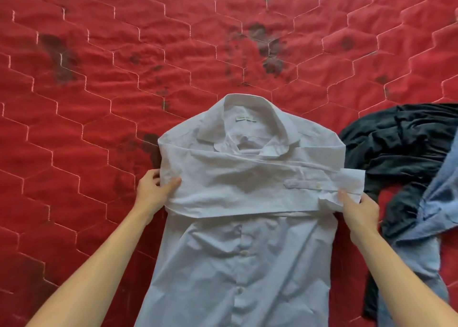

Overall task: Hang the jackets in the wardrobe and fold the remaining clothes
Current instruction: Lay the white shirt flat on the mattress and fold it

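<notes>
Shirt (238,252) between hands (both gripping)

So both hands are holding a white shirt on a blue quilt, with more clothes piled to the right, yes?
Not quite: the quilt is red, not blue, as the head view shows. The left hand and right hand do hold the white shirt, with more clothes piled right.

Red quilted mattress (124,79), white shirt (235,264), dark garment (396,148), blue garment (431,217)
</notes>
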`<state>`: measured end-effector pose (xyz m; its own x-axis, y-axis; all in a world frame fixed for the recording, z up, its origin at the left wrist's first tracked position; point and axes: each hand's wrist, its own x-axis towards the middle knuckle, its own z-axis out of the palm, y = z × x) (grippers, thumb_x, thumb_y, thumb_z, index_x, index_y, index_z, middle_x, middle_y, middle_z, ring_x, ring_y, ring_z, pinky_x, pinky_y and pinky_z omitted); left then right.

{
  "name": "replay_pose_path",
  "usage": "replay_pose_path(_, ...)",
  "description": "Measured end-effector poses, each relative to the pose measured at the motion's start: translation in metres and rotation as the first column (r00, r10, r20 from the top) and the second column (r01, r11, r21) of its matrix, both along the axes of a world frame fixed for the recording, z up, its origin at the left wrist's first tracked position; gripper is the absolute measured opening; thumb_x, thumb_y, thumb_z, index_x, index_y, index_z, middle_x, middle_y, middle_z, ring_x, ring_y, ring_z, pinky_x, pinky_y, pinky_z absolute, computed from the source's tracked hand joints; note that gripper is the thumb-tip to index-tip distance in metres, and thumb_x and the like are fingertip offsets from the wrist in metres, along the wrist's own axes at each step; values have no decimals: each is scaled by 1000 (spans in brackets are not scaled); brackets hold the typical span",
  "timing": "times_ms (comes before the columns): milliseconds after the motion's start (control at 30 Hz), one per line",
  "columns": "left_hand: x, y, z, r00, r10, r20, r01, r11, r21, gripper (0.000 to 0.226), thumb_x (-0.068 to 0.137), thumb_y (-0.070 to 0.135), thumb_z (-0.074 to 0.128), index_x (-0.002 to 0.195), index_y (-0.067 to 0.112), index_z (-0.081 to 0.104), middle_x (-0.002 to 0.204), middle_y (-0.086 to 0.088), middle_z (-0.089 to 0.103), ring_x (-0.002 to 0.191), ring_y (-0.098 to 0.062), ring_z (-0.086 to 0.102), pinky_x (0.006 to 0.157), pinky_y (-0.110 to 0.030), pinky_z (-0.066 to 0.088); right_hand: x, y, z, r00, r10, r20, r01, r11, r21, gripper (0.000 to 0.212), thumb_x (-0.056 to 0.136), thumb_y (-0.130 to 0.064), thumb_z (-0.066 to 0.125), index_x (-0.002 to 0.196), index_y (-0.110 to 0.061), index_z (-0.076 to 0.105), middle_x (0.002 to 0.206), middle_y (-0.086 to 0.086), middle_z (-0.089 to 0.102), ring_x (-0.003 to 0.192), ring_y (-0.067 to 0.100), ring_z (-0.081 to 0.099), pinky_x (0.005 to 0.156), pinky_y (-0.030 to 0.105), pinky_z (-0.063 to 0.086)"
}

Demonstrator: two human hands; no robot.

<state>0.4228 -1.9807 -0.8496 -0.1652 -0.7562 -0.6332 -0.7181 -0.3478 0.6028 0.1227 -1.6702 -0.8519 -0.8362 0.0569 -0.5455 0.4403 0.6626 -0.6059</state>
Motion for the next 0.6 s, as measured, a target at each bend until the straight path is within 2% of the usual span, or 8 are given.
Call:
replay_pose_path(133,2,-7,0,997,73,-14,-74,966,-249,41,85,20,78,119,5,63,111,-8,67,103,-26,65,87,-38,54,-1,-1,7,986,165,-37,-167,984,-61,19,95,-12,65,113,-7,67,98,7,67,84,16,61,74,30,48)
replay_pose_path(200,6,-9,1,994,102,-40,-109,950,-291,38,91,21,72,124,5,61,112,-11,68,102,-24,65,86,-34,53,-3,-3,7,975,210,-75,-216,973,-85,19,95,-12,64,114,-12,66,93,8,68,84,17,62,78,32,51)
replay_pose_path(267,13,-9,1,996,92,-20,-94,964,-248,47,96,32,64,136,7,54,115,-7,66,105,-19,62,88,-31,50,-2,-5,7,967,222,-124,-232,970,-71,24,97,-15,62,120,-13,65,98,6,69,92,18,64,85,35,51)
replay_pose_path(333,28,-5,-1,997,55,45,-47,985,-168,61,96,47,58,144,11,46,118,-2,59,111,-17,57,96,-34,48,3,-6,8,966,205,-157,-210,978,-15,31,100,-21,55,129,-10,60,113,7,69,106,20,62,92,32,46)
replay_pose_path(433,59,20,-5,990,-26,137,37,996,-77,68,90,62,58,140,16,49,115,-2,62,113,-21,59,100,-45,50,18,4,10,976,200,-91,-192,978,84,43,104,-36,44,134,-8,56,134,12,60,125,30,54,97,34,39)
replay_pose_path(533,86,63,-2,973,-105,204,112,993,-25,61,88,56,66,131,14,55,108,0,64,105,-20,61,93,-36,49,50,28,8,960,277,51,-280,958,66,58,101,-54,42,135,-9,55,132,9,60,125,30,53,100,41,40)
replay_pose_path(600,107,91,-3,956,-141,258,143,990,12,55,83,55,71,120,15,60,102,2,67,99,-20,64,87,-37,51,76,48,9,933,334,132,-339,941,21,59,95,-60,51,130,-13,57,120,-1,61,115,25,57,92,38,45)
